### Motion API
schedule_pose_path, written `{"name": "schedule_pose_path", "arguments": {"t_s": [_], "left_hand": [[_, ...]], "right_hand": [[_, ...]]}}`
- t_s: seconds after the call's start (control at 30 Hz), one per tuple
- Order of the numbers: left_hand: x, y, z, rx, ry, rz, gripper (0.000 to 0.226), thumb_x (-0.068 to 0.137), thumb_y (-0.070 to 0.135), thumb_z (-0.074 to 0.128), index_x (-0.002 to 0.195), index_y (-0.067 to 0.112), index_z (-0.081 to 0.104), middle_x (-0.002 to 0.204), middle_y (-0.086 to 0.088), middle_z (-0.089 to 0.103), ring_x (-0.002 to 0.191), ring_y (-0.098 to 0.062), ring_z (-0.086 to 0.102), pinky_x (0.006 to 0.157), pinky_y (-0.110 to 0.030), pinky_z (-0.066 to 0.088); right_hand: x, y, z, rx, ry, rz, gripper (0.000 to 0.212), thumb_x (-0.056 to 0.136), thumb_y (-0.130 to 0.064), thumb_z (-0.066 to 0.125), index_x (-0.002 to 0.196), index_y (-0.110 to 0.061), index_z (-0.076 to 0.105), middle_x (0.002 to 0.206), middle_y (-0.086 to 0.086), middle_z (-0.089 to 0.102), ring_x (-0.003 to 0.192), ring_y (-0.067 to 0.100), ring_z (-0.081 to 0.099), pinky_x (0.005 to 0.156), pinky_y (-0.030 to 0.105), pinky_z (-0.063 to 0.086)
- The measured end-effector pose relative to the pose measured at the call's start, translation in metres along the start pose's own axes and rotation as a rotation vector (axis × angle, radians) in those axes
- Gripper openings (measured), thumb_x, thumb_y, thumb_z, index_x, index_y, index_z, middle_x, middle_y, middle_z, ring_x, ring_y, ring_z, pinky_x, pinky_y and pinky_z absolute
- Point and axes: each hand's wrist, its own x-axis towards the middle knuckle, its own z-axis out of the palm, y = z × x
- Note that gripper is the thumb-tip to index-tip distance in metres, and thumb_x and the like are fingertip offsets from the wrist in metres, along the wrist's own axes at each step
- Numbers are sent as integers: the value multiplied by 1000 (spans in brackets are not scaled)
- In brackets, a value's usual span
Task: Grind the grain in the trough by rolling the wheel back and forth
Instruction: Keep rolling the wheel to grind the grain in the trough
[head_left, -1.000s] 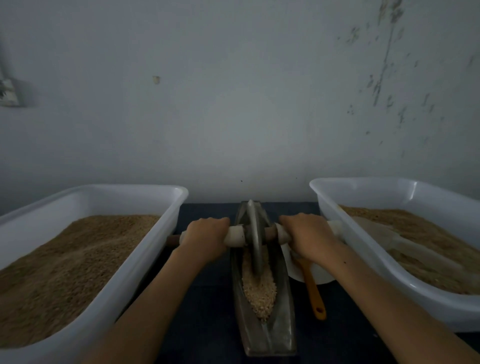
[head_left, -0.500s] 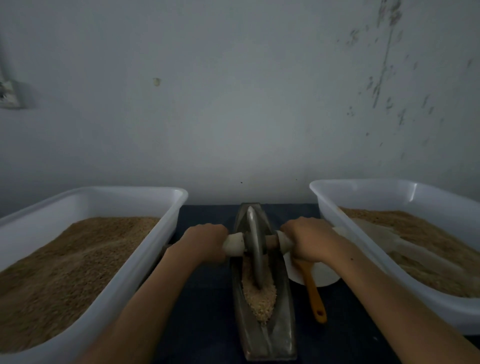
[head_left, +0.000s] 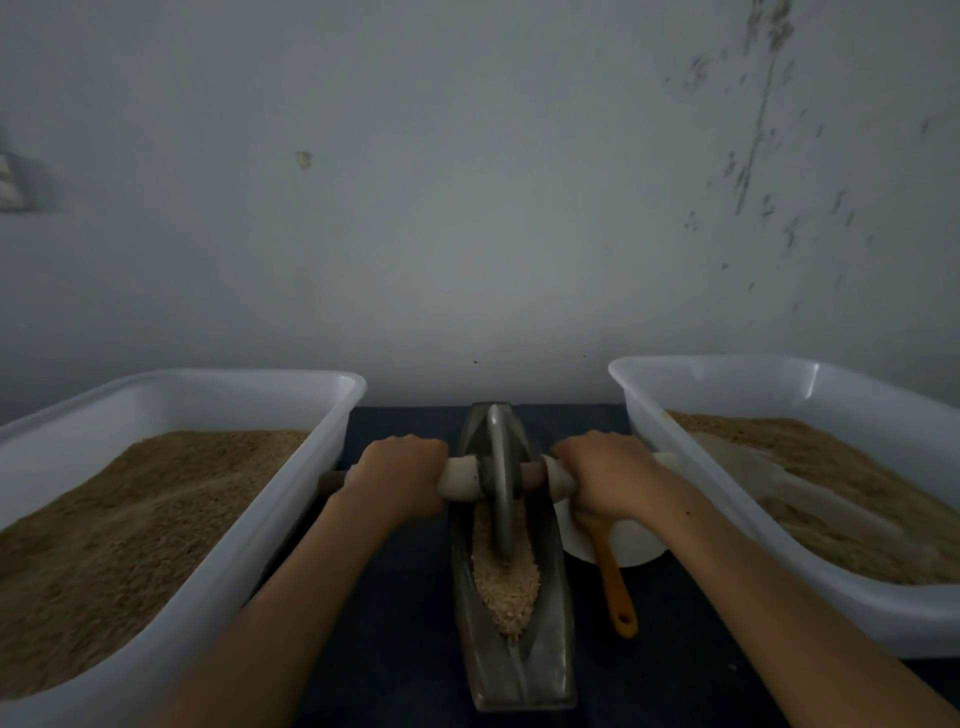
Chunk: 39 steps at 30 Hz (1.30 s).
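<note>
Left of the trough (head_left: 511, 670) stands a white tub (head_left: 291, 525) of grain. The left hand (head_left: 402, 480) and right hand (head_left: 610, 480) each clasp the axle handle (head_left: 460, 480) either side of the wheel (head_left: 501, 483), which stands in the trough's grain (head_left: 506, 592). Right of the trough stands another tub (head_left: 691, 499).

wheel (head_left: 501, 486) rolled slightly back toward the person, then forward again — both hands following

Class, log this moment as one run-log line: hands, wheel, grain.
left hand: grips axle | right hand: grips axle | wheel: upright in trough | grain: heaped near end
</note>
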Motion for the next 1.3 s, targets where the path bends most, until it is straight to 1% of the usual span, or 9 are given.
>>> {"name": "schedule_pose_path", "arguments": {"t_s": [0.17,0.3,0.47,0.63,0.7,0.83,1.07,1.17,1.3], "left_hand": [[-3,0,-11,-56,-249,52,38,81,31,67,114,15,55,100,-3,60,84,-17,55,72,-30,41],[-2,-2,-11,-99,-294,59,38,80,31,69,113,13,57,91,0,57,82,-16,56,71,-29,43],[3,-3,-1,-57,-146,9,40,81,31,67,116,17,54,109,-5,62,98,-22,60,78,-33,45],[4,-1,13,-74,113,-60,26,87,29,60,107,20,46,105,-4,61,93,-22,59,79,-35,46],[4,0,15,-72,156,-73,25,87,29,59,105,20,44,102,-3,61,91,-22,59,74,-34,44],[2,0,11,-24,143,-31,22,87,29,59,103,20,46,103,-3,61,90,-19,59,71,-30,40],[-2,-4,-8,-116,-276,27,37,83,29,67,115,14,55,111,-6,62,95,-21,59,83,-34,48],[-3,-6,-8,-190,-338,28,34,83,26,67,113,14,57,108,-6,63,94,-20,61,87,-35,49],[0,-6,-5,-162,-293,12,36,81,27,68,113,14,57,105,-5,63,92,-21,60,78,-32,46]], "right_hand": [[-8,3,-13,108,-317,13,29,84,-16,68,112,-12,61,108,9,66,97,22,65,81,33,53],[-9,4,-15,164,-373,17,28,85,-14,67,112,-9,62,105,9,65,86,18,61,71,28,47],[-3,-1,-9,7,-80,19,22,88,-16,60,110,-16,59,109,6,63,98,23,61,80,33,47],[2,-6,11,-53,283,6,17,89,-13,54,104,-20,48,108,1,61,104,23,57,84,33,36],[2,-5,15,-43,338,6,16,89,-14,54,102,-21,47,107,-1,62,102,22,57,87,33,36],[1,-3,7,-20,185,17,16,91,-17,56,105,-21,51,109,3,62,102,23,59,85,33,42],[-7,1,-13,18,-233,-28,25,85,-19,65,109,-16,59,105,6,64,95,20,63,79,31,51],[-7,-1,-15,10,-248,-24,26,86,-19,65,111,-15,60,105,6,64,94,19,63,77,30,51],[-5,-2,-13,-15,-171,-21,21,88,-17,61,109,-16,60,104,4,63,92,20,61,71,29,42]]}}
